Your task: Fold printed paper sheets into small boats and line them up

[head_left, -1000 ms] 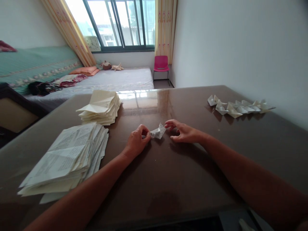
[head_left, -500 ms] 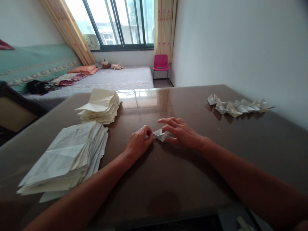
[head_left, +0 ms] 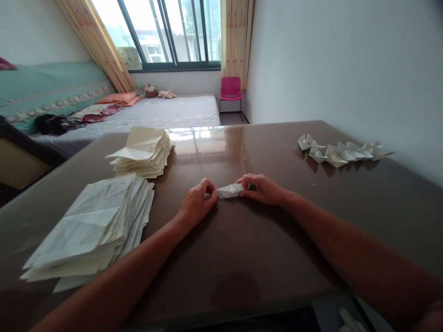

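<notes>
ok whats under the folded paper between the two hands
Brown tabletop shows around the folded paper, held by the left hand and right hand; whatever lies directly beneath is covered.

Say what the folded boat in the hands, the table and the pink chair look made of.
Boat: matte paper, creased and printed.
Table: glossy brown top with reflections; perhaps varnished wood.
Chair: probably plastic, smooth and evenly coloured; thin legs, possibly metal.

Looks like thin, matt printed paper, sharply creased, in the folded piece (head_left: 230, 190) at centre frame. Looks like dull paper too in the small boats (head_left: 335, 157) at right and the stack (head_left: 88, 214) at lower left, ragged-edged. Shines smooth and glossy across the brown table (head_left: 270, 249). Resembles smooth plastic on the pink chair (head_left: 230, 86), upper centre.
</notes>
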### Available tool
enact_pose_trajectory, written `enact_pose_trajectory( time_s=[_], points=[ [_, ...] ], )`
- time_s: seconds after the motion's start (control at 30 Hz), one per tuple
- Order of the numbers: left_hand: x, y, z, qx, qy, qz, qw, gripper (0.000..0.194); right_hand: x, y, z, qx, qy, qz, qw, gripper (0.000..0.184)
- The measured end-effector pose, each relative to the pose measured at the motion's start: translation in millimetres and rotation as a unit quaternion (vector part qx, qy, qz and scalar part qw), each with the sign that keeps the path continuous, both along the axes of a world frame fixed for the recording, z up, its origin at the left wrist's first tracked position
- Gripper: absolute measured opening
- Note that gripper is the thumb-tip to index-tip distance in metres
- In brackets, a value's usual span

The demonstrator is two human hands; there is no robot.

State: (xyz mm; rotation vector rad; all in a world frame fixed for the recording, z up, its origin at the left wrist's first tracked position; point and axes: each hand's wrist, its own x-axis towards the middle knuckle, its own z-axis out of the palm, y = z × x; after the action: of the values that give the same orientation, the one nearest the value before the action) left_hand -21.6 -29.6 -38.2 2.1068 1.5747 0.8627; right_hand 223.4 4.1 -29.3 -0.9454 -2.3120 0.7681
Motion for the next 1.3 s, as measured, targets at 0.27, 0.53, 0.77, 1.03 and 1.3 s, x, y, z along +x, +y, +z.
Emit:
enact_pose_trajectory(
  time_s=[0.27,0.53,0.77,1.03,1.3],
  points=[
    [0.5,-1.5,0.4,-0.007,-0.063,-0.015,0.998,0.008,-6.6,-2.0,-3.3,-0.091,0.072,-0.024,0.993,0.022],
    [10.6,-5.3,1.2,-0.005,-0.015,-0.085,0.996,0.034,-14.9,-9.2,-2.8,-0.053,0.068,-0.013,0.996,0.017],
    [10.0,-2.9,-2.7,0.005,0.013,-0.083,0.996,0.016,-22.3,-13.2,-5.4,-0.052,0.033,-0.051,0.997,0.029],
    [12.1,-2.3,-1.5,-0.012,0.023,-0.068,0.997,0.016,-28.8,-10.4,-7.6,-0.052,0.016,-0.062,0.997,0.012],
    [6.8,1.9,4.0,-0.076,-0.09,-0.061,0.991,0.022,-16.6,-3.9,-4.1,-0.192,0.097,-0.039,0.976,0.025]
  ],
)
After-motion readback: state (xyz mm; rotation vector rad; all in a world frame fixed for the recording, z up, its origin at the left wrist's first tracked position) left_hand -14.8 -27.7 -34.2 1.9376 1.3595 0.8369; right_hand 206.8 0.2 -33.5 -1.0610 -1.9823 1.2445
